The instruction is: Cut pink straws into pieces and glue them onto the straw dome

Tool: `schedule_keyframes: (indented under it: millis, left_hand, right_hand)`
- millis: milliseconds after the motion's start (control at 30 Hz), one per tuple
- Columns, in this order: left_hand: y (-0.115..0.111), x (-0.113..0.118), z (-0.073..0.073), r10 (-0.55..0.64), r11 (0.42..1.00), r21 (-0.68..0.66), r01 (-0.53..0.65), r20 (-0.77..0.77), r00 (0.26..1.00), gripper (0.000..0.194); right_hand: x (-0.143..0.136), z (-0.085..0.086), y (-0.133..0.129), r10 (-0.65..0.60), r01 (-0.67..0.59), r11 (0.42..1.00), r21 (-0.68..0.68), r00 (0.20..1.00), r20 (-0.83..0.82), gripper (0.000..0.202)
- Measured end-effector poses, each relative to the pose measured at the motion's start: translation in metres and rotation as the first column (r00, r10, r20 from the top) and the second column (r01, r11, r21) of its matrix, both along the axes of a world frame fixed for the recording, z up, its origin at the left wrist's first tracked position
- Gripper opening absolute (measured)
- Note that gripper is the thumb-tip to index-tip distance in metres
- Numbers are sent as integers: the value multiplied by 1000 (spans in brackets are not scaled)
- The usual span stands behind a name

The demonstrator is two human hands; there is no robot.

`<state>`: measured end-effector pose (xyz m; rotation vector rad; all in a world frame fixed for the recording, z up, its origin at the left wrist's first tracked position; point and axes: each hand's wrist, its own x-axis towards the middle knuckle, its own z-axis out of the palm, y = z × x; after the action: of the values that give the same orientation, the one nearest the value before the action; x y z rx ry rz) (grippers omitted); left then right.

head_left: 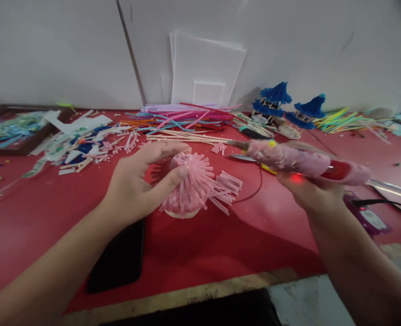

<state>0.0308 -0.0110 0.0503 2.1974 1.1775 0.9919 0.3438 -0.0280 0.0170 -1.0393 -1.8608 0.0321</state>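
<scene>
My left hand [137, 181] is closed around a small dome [188, 190] covered with short pink stem pieces, perhaps cut pipe cleaners. A pale round base shows under its lower rim. In my right hand [309, 188] is a glue gun [288, 158], its body wrapped in pink material and a small red light glowing on it. The nozzle points left, above and to the right of the dome, apart from it. A bundle of loose pink pieces [227, 188] lies on the red table just right of the dome. Partly hidden behind the glue gun are scissors [243, 158].
Long coloured stems [187, 115] and wooden sticks [187, 136] lie at the back. Scraps [85, 147] and a framed tray [37, 145] are left, two blue roofed models [271, 102] back right. A phone [119, 258] lies near the front edge; a cable [387, 202] runs right.
</scene>
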Motion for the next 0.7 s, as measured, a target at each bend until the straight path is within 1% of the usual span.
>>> schedule_keyframes:
  millis: [33,67,100,133,200,300,400,533,700]
  left_hand:
    - [0,-1,-2,-3,1000,10,3,2,1000,46]
    - [1,-3,-4,-10,1000,13,10,6,1000,45]
    - [2,-4,-6,-17,1000,24,17,17,1000,43]
    - [3,-5,-9,-27,998,53,25,36,999,40]
    - [6,-6,-13,-51,990,134,40,73,996,33]
    - [9,-6,-19,-97,973,220,74,99,990,31]
    - [11,-8,-22,-105,969,235,82,88,991,32]
    - [11,-10,-25,-98,968,239,73,96,991,34]
    - [11,-11,-25,-86,968,245,59,101,991,33]
  right_hand:
    - [-9,4,-1,107,-107,994,18,994,-17,7]
    - [-17,6,-2,186,-186,982,33,982,-18,6]
    - [-24,8,-3,234,-233,972,38,972,-9,8]
    - [-29,9,-5,240,-240,970,33,971,6,9]
    - [-37,8,-11,215,-215,977,-5,976,40,12]
    - [-40,5,-19,193,-189,980,-53,979,64,17]
    - [-40,3,-23,184,-180,982,-50,979,91,17]
    - [-41,4,-23,208,-203,978,-49,972,112,16]
    - [-43,3,-21,226,-229,974,-3,962,153,12]
